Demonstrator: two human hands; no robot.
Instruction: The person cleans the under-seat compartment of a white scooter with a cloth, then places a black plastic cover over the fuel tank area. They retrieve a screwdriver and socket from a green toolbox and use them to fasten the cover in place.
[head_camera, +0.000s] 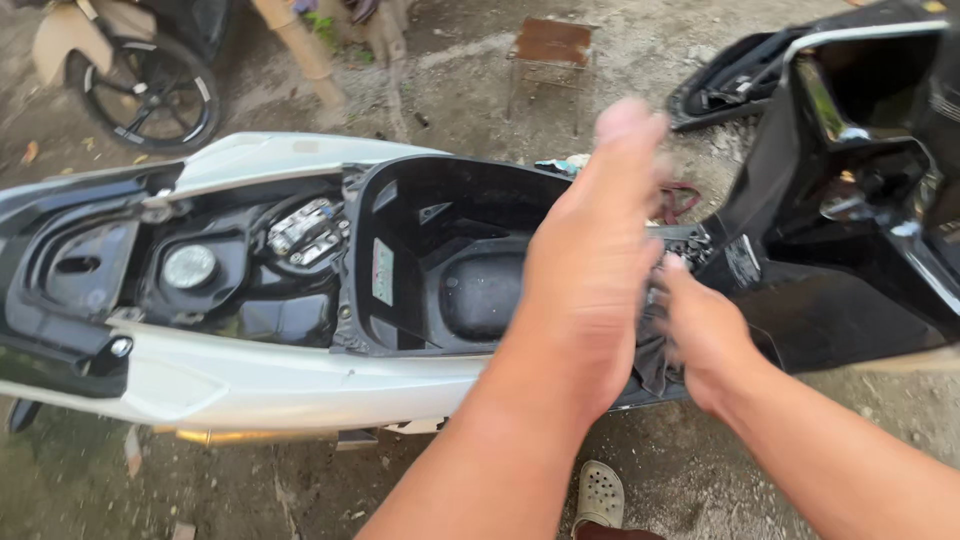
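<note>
Looking down through the head camera: a white scooter (250, 385) stands on bare dirt with its seat lifted, the black storage tub (440, 255) under the seat wide open.

Left hand (590, 265) hovers over the front edge of the tub, blurred, fingers stretched out flat and close together, holding nothing that I can make out. Right hand (705, 330) sits lower, just beside the left, fingers curled toward a dark rag (655, 365) that hangs at the tub's front rim. Blur hides the fingertips, so whether that grip has truly closed on the cloth I cannot tell.

Rag, by judgement: light, limp, no stiffness at all; it will bunch and drape wherever taken, and may be greasy. Best taken by a gathered fold at its upper edge near the rim, not by the loose hanging end. It lies directly under the left palm and touching or nearly touching the right fingers.

Tub, by judgement: rigid moulded plastic, fixed to the frame, smooth-walled.

Also in view: round fuel cap (189, 266) and wiring behind the tub, the raised seat (850, 200) at right, a second bike's wheel (150, 90) top left, a rusty stool (550, 45), a sandal (600, 495) on the ground.
</note>
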